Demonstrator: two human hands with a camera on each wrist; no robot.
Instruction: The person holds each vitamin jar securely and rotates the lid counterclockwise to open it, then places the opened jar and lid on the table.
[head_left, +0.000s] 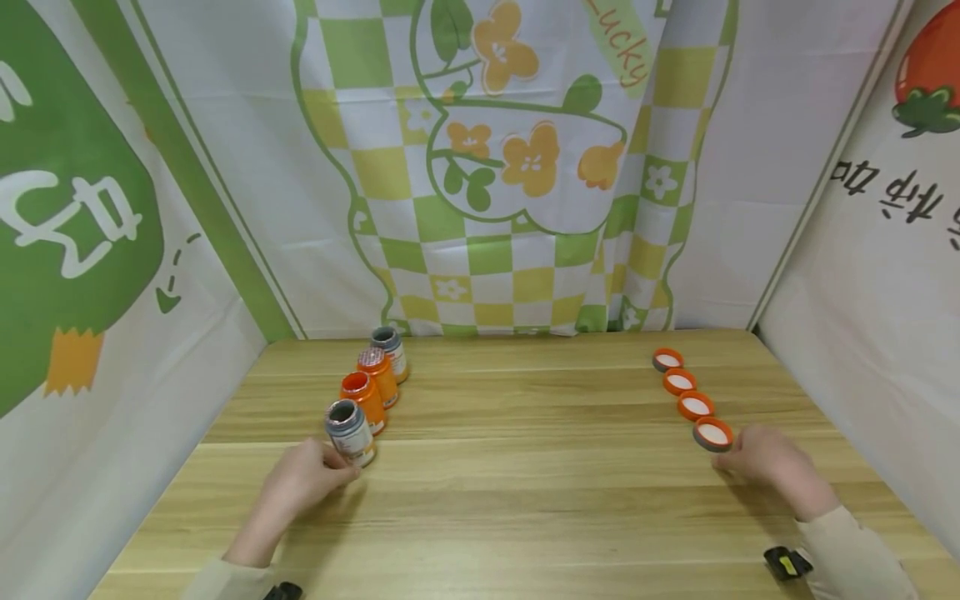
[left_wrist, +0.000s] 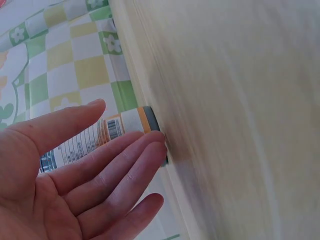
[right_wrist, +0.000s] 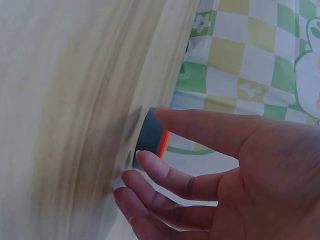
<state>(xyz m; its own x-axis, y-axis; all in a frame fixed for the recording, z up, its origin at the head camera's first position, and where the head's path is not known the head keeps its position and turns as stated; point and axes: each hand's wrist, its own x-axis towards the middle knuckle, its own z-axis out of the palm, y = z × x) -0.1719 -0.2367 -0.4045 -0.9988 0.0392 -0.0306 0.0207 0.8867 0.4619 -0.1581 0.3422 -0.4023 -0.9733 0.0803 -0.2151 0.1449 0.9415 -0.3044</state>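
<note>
Several small lidless jars stand in a slanting row at the left of the table in the head view. The nearest is a grey jar with a white label; its printed side shows in the left wrist view. My left hand is beside its base, fingers loosely extended, thumb apart. At the right, several round lids lie in a matching row, white inside up. My right hand is at the nearest lid, grey outside with an orange rim. Thumb and forefinger are spread around the lid; firm contact cannot be made out.
Behind the grey jar stand two orange jars, one open and one with a speckled top, then another grey jar. Further lids run back on the right. A patterned cloth hangs behind the wooden table.
</note>
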